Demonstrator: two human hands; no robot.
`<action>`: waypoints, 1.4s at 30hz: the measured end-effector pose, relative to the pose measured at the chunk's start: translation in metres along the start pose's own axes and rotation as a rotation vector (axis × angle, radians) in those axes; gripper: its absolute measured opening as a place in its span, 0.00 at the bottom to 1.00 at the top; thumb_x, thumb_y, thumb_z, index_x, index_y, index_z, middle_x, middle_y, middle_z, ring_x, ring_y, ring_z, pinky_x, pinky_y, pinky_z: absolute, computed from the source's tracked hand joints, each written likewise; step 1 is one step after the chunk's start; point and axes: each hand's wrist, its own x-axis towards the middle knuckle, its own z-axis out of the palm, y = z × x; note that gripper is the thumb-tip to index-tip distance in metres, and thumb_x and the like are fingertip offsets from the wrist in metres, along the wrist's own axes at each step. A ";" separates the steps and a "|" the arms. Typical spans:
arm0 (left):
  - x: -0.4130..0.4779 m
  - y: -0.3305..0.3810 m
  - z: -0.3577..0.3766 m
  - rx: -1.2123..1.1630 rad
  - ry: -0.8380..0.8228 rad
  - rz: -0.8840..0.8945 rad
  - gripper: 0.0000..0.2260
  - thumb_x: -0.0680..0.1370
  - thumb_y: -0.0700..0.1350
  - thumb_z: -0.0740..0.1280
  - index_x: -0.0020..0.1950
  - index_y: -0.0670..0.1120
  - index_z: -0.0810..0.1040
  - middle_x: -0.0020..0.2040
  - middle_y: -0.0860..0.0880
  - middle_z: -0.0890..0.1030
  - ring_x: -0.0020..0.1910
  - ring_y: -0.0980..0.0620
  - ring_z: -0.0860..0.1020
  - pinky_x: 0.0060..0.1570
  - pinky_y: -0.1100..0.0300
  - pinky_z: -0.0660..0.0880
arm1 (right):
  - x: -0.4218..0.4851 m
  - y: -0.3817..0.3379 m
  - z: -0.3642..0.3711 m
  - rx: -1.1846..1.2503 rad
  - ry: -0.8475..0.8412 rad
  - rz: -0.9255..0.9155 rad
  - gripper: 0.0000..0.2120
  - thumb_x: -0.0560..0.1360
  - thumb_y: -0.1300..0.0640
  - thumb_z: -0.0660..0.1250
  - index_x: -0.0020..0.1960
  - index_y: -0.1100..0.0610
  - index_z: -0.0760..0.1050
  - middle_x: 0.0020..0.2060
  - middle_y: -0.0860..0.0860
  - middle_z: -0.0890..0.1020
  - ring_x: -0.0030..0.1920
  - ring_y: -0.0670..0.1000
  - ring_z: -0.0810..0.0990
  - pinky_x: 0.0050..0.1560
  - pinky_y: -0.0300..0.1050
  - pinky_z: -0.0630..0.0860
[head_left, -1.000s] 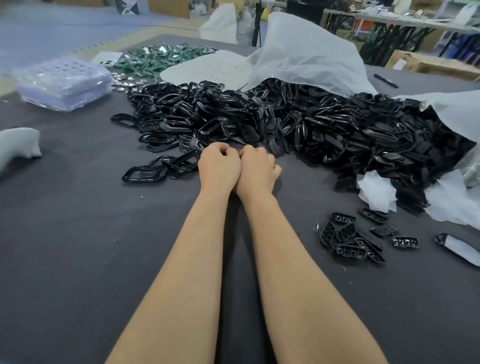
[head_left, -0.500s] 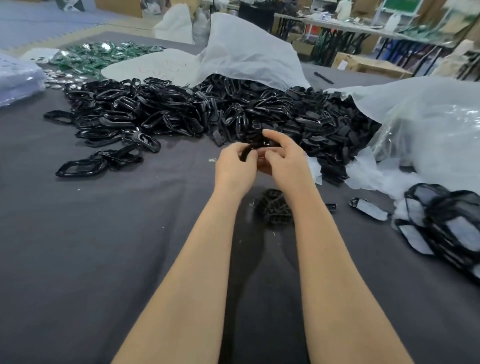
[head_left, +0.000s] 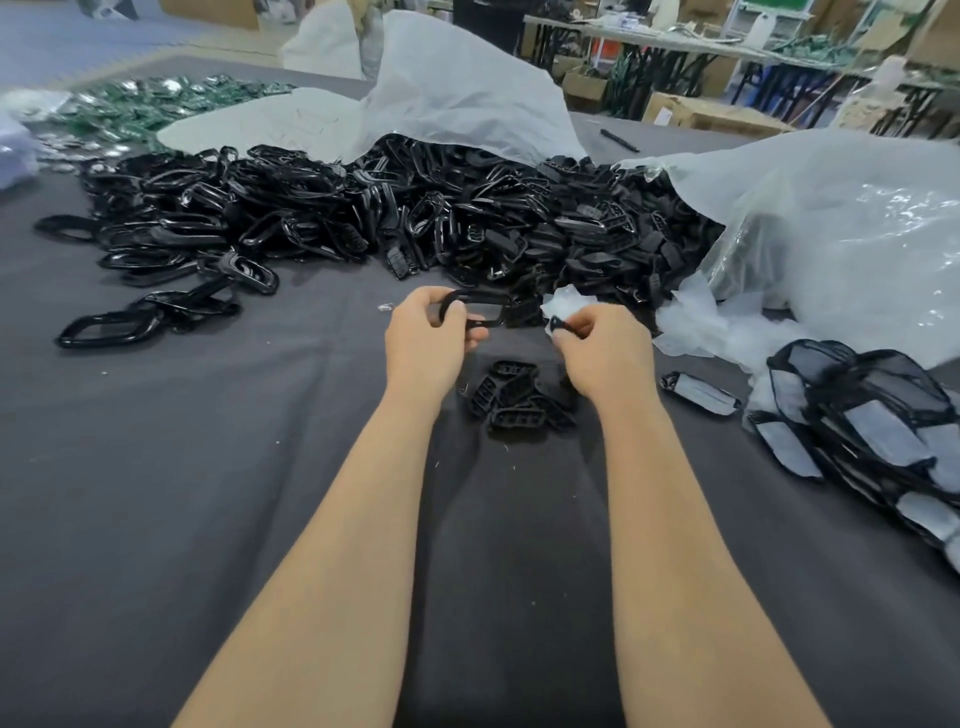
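The left hand (head_left: 426, 338) curls its fingers round one end of a black oval frame (head_left: 488, 306) and holds it just above the counter (head_left: 208, 467), near the front edge of the big heap of black parts (head_left: 415, 218). The right hand (head_left: 605, 353) pinches a small black piece (head_left: 557, 323) between thumb and fingertip, close to the frame but apart from it. I think it is best to keep the frame steady, grip only the edges, and put the small piece on the little pile of inserts (head_left: 519, 400) below, not in the heap.
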 end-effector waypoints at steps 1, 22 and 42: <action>0.000 0.000 0.000 0.005 0.001 0.001 0.09 0.82 0.38 0.59 0.46 0.52 0.71 0.41 0.49 0.81 0.33 0.56 0.82 0.46 0.58 0.81 | 0.000 -0.003 -0.002 0.118 0.045 -0.041 0.07 0.77 0.55 0.66 0.52 0.56 0.80 0.46 0.50 0.82 0.47 0.49 0.77 0.45 0.40 0.68; -0.003 0.003 0.003 -0.062 0.033 0.001 0.10 0.82 0.38 0.58 0.47 0.53 0.71 0.41 0.49 0.82 0.34 0.59 0.82 0.41 0.63 0.80 | -0.001 -0.021 0.033 1.181 0.031 0.132 0.12 0.74 0.70 0.66 0.54 0.57 0.71 0.43 0.51 0.77 0.42 0.46 0.78 0.53 0.42 0.77; -0.005 0.003 0.004 -0.047 0.025 0.009 0.06 0.82 0.38 0.58 0.54 0.48 0.71 0.41 0.50 0.81 0.35 0.58 0.82 0.43 0.63 0.80 | -0.005 -0.024 0.023 1.414 -0.011 0.200 0.10 0.76 0.73 0.62 0.48 0.58 0.72 0.42 0.54 0.77 0.36 0.46 0.82 0.45 0.38 0.81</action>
